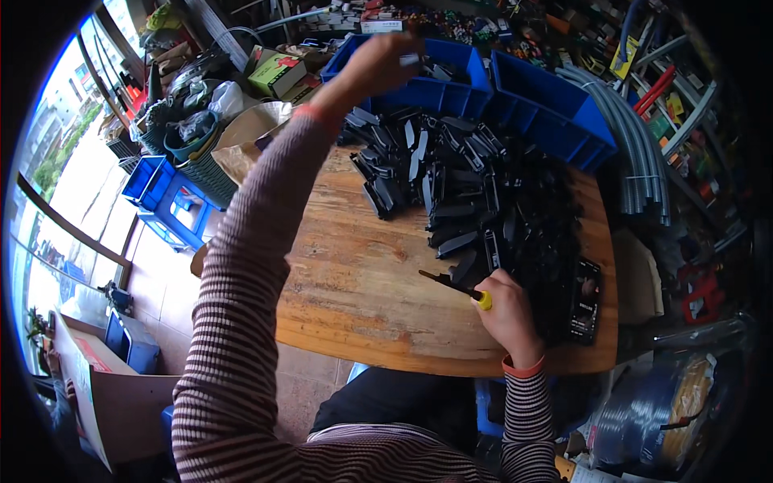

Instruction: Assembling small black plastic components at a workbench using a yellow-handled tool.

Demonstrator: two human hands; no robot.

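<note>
My left hand (377,66) is stretched far forward over the left blue bin (451,98), which has dark parts in it. Its fingers are blurred, so whether they hold anything does not show. Near the front of the wooden table (346,298), my right hand (509,312) is closed around a yellow-handled tool (455,287) with a narrow dark blade pointing left. Just beyond that blade lies a big heap of black plastic parts (455,177), many of them long and narrow.
A second blue bin (547,113) stands right of the first. A phone (585,299) lies at the table's right edge beside the heap. Grey hose (640,161) is coiled at the right. A brown paper bag (245,141) and a blue plastic stool (173,201) are at the left.
</note>
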